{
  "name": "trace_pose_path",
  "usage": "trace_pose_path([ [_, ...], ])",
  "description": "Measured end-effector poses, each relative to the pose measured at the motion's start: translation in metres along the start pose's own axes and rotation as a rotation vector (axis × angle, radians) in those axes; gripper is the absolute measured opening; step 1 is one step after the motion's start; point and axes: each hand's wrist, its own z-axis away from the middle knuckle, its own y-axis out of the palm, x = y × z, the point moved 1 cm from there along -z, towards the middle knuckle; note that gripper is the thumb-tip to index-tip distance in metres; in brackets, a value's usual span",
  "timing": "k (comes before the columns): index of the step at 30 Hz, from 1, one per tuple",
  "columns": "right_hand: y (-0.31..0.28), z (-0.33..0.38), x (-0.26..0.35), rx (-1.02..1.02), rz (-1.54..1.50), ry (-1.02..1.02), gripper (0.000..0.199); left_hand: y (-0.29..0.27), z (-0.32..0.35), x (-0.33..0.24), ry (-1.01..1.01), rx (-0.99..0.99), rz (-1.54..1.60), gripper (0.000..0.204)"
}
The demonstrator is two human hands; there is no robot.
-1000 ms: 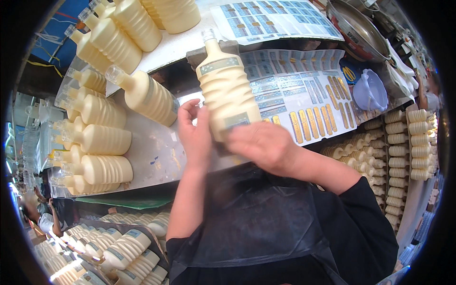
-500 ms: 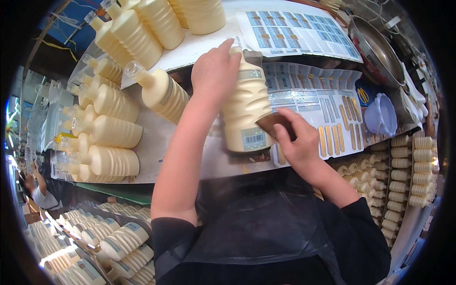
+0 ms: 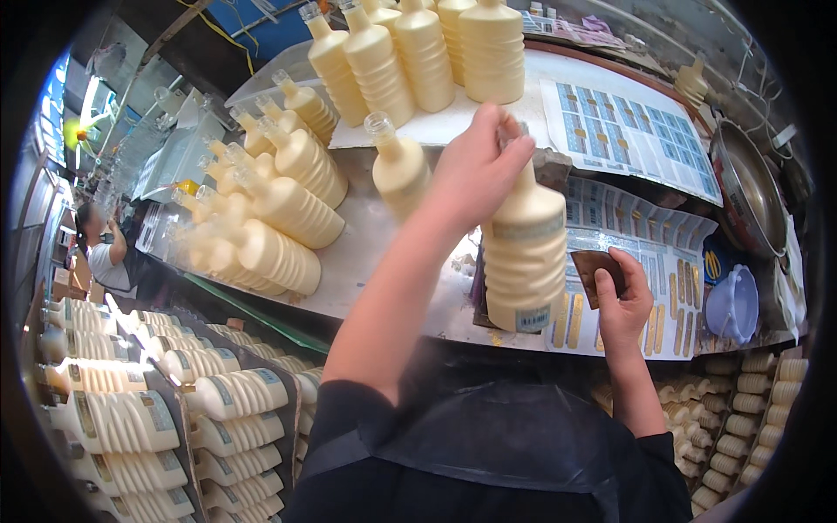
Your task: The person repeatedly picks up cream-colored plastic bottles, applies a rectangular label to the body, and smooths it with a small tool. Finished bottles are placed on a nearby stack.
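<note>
The left hand (image 3: 478, 166) was clamped around the neck and shoulder of a cream ribbed plastic bottle (image 3: 525, 253), holding it upright above the steel table (image 3: 366, 261) edge. Full of liquid, it looked heavy and smooth-walled, likely slippery; the ribs or neck seemed the surest hold. The right hand (image 3: 623, 301) pinched a small brown card (image 3: 600, 272) just beside the bottle's lower half.

Bright, even light falls from above onto the white worktop (image 3: 384, 253), which shows mild glare. A black fisheye rim darkens the corners, and straight edges bend outward. The raised left hand (image 3: 478, 166) looks slightly soft; shadows stay faint.
</note>
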Motion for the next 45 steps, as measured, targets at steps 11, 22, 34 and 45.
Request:
trace_pose_path([
  [11, -0.003, -0.018, 0.017, 0.073, -0.068, -0.004, 0.032, -0.102, 0.122, -0.014, 0.291, -0.633, 0.152, 0.014],
  [22, -0.029, -0.007, -0.007, 0.056, -0.003, 0.073, 0.033, -0.151, 0.066, 0.062, 0.241, -0.847, -0.703, 0.016],
  [34, -0.009, -0.018, -0.025, 0.073, -0.026, 0.112, 0.035, -0.16, 0.029, 0.084, 0.105, -0.902, -0.712, 0.03],
  [45, 0.003, -0.017, -0.024, 0.091, -0.094, 0.145, 0.034, -0.207, 0.052, 0.103, -0.247, -1.058, -0.602, 0.045],
])
